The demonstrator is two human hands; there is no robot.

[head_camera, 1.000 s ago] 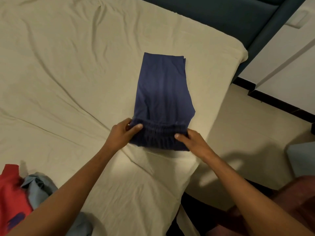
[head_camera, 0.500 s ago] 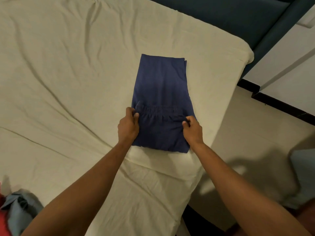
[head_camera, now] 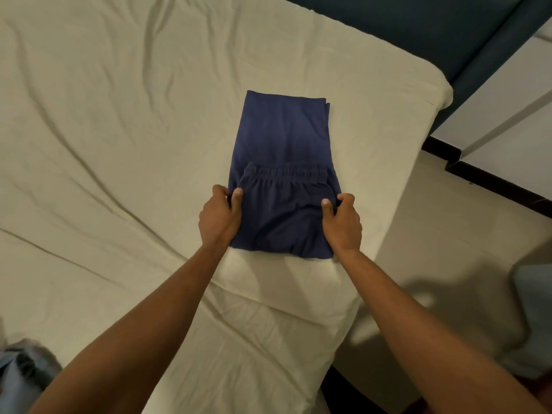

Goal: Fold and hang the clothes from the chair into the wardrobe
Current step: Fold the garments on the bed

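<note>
Dark blue shorts (head_camera: 283, 138) lie on the cream bed sheet (head_camera: 104, 144), near the bed's right edge. Their elastic waistband end is folded over onto the lower half, the waistband running across the middle. My left hand (head_camera: 221, 218) pinches the left edge of the folded part between thumb and fingers. My right hand (head_camera: 342, 221) pinches the right edge the same way. Both forearms reach in from the bottom of the view.
A crumpled light blue garment (head_camera: 18, 377) lies at the bed's bottom left corner of view. A dark teal headboard (head_camera: 418, 28) runs along the top right. Pale floor tiles (head_camera: 448, 249) and a white cabinet with black base (head_camera: 507, 138) lie to the right.
Both hands lifted the waistband end from the near edge and folded it away over the shorts. They then slid back to grip the sides of the fold.
</note>
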